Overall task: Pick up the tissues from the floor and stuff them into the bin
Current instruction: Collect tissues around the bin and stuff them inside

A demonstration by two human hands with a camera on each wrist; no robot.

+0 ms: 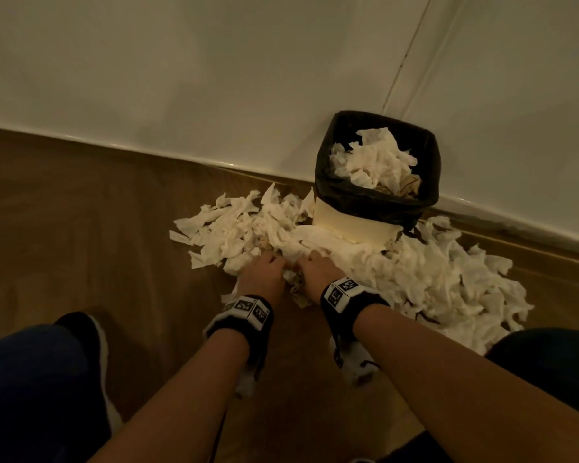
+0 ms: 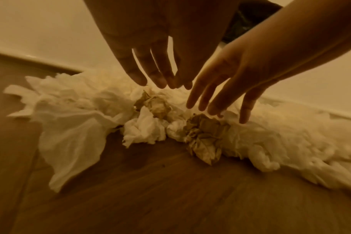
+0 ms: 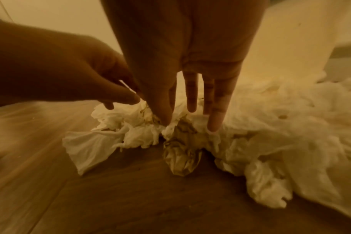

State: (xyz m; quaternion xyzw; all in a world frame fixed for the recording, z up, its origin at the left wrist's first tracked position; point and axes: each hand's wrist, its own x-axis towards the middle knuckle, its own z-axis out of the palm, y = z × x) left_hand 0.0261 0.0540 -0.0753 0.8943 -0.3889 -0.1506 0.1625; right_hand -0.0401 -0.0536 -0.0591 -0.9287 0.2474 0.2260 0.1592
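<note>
1. Tissues (image 1: 415, 279) are heaped on the floor (image 1: 81, 212), wrapping the bin (image 1: 378, 202) base; the bin is already part-filled.
2. Left hand (image 1: 264, 274) and right hand (image 1: 318, 272) are set side by side at the heap's near edge.
3. Fingers are straight and spread, tips on tissue directly below; nothing clamped.
4. Bin lies ahead-right, judged nearer the right hand.

You face a dim corner: a wood-plank floor (image 1: 81, 212) meets plain pale walls (image 1: 181, 61) along a white baseboard (image 1: 168, 154).

wood floor (image 1: 81, 208), pale wall (image 1: 181, 61), perhaps slippers (image 1: 91, 332)
</note>
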